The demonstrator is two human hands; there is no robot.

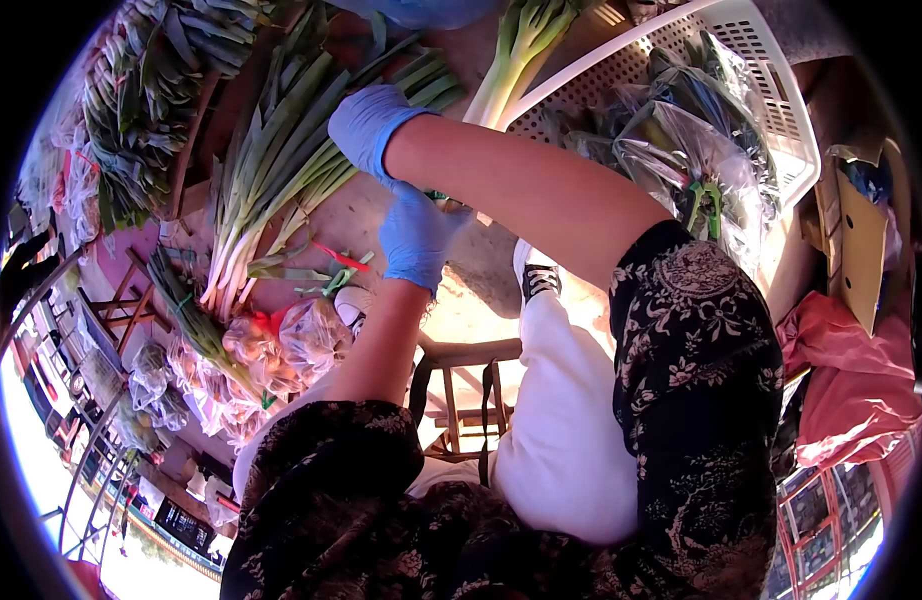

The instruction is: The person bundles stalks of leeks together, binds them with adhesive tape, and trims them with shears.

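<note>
Leeks (pixel 271 150) lie loose in a fanned pile on the ground in front of the person, white ends toward the person, with no band to be seen around them. More stand or lie heaped at the upper left, and a few pale-stemmed ones (pixel 516 65) rest against the rim of a white basket (pixel 801 165). Inside that basket, clear bags (pixel 681 150) already hold greens, so part of the produce looks packed while the fanned pile looks unsorted; how much is finished in all cannot be judged. The right hand (pixel 369 130), in a blue glove, is bent over the leafy side of the pile, fingers curled out of sight, and whether it grips a leek cannot be told. Just below it, the left hand (pixel 416 238), gloved too, looks partly closed near the right wrist, but its fingertips blur and its hold cannot be told. Red and green scraps (pixel 346 260) lie beside the pile, close to bagged round produce (pixel 311 335), which may be onions. The right forearm hides the ground behind it, a blue thing (pixel 416 10) is cut off at the top edge, and glare washes out the ground between the shoes (pixel 537 275).
</note>
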